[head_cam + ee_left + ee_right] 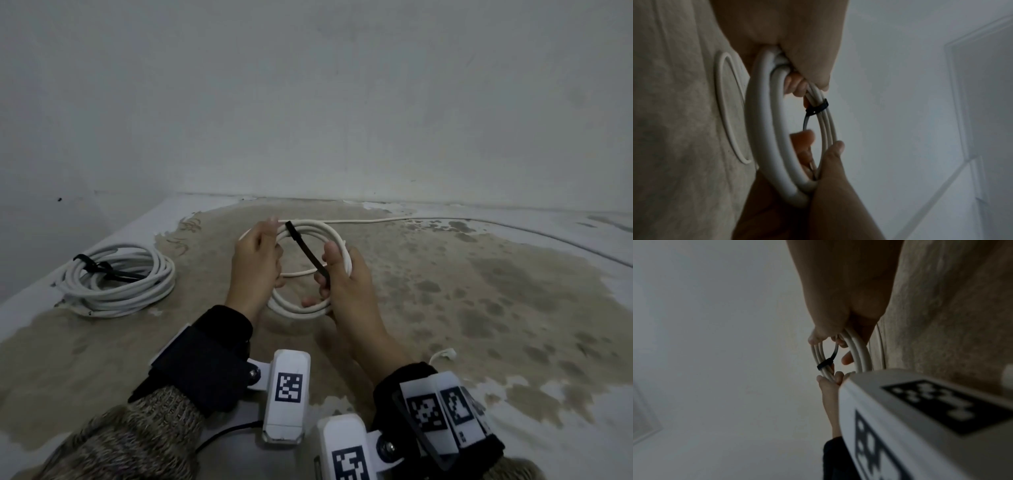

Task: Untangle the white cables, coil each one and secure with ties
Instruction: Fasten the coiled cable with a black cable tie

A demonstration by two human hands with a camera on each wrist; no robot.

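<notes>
I hold a small coil of white cable [310, 230] upright above the table between both hands. My left hand [270, 240] grips its left side, fingers curled through the loop. My right hand [325, 270] grips the right side and pinches the tail of a black tie [303, 246] that wraps the strands at the top. The left wrist view shows the tie [817, 108] banded round the coil [764, 129]. The right wrist view shows the same band [825, 365] on the coil [858, 352]. A second white coil [116, 284] with a black tie lies on the table at the left.
A loose length of white cable [376, 221] runs from the held coil to the right along the back of the stained table [479, 291]. A small white cable end [445, 354] lies beside my right wrist. A wall stands close behind the table.
</notes>
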